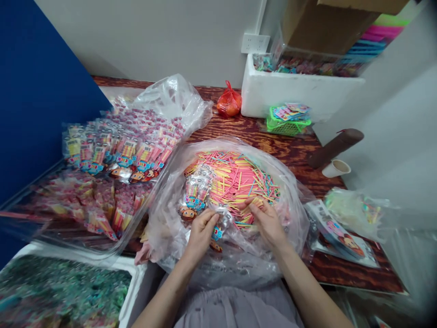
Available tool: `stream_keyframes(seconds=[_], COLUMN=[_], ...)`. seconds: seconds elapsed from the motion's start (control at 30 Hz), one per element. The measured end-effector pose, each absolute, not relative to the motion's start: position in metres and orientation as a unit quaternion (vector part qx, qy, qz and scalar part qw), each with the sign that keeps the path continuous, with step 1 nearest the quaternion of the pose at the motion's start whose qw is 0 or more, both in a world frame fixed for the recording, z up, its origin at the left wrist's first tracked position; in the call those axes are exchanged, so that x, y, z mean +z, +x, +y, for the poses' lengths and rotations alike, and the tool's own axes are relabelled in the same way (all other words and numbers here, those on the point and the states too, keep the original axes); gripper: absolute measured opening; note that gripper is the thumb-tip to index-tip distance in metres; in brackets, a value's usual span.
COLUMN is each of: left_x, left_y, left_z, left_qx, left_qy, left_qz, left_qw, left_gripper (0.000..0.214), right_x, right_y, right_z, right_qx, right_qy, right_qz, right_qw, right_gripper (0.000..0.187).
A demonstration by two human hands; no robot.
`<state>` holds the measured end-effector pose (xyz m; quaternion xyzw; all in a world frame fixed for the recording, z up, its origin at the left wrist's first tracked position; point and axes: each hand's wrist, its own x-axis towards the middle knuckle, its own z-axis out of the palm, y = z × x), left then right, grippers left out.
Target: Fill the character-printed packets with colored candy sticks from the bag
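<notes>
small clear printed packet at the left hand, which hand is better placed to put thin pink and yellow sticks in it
Likely the right hand: it is above the sticks and seems to pinch a few, while the left hand seems to grip the packet.

We see pink, yellow and blue sticks [241, 175] just beyond our fingers [206, 217], a red bag [229, 102] farther past them, a bright-green basket [287, 127] beyond their right, and dark-streaked, reddish-brown tabletop [235, 129] between.
</notes>
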<state>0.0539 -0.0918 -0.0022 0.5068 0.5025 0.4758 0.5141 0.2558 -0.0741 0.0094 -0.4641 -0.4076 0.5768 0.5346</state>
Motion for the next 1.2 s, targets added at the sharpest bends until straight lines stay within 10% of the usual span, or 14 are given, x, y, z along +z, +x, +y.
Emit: stream_keyframes(seconds=[1.2], left_x=[0.021], left_y=[0.056], left_z=[-0.1], left_qx=[0.49], left_qy=[0.524], left_qz=[0.468], left_qw=[0.516], left_gripper=[0.016], right_x=[0.058], right_y=[0.215], right_z=[-0.062], right_qx=[0.695], right_qy=[-0.396], right_qz=[-0.286], right_qw=[0.527], right_gripper=[0.019])
